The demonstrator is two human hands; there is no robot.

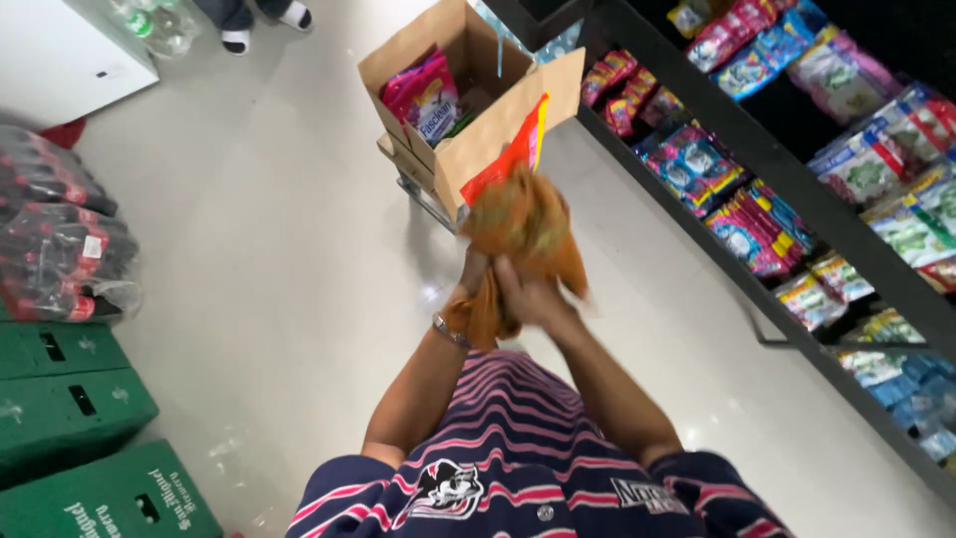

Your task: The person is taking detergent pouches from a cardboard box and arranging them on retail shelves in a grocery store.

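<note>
Both my hands meet in front of my chest around an orange cloth (pixel 523 231), which is blurred by motion. My left hand (pixel 474 277) grips its lower part, with a bracelet at the wrist. Close against it, my right hand (pixel 533 296) also grips the cloth. A red and yellow packet (pixel 518 149) sticks up above the cloth; which hand holds it I cannot tell. Just beyond stands an open cardboard box (pixel 478 139) with pink packets (pixel 423 95) inside.
Black shelves (pixel 767 149) on the right carry several colourful sachets and packets. Green crates (pixel 70 408) and shrink-wrapped dark bottles (pixel 55 239) line the left. A white cabinet (pixel 60 50) stands far left. Another person's feet (pixel 264 15) show at the top.
</note>
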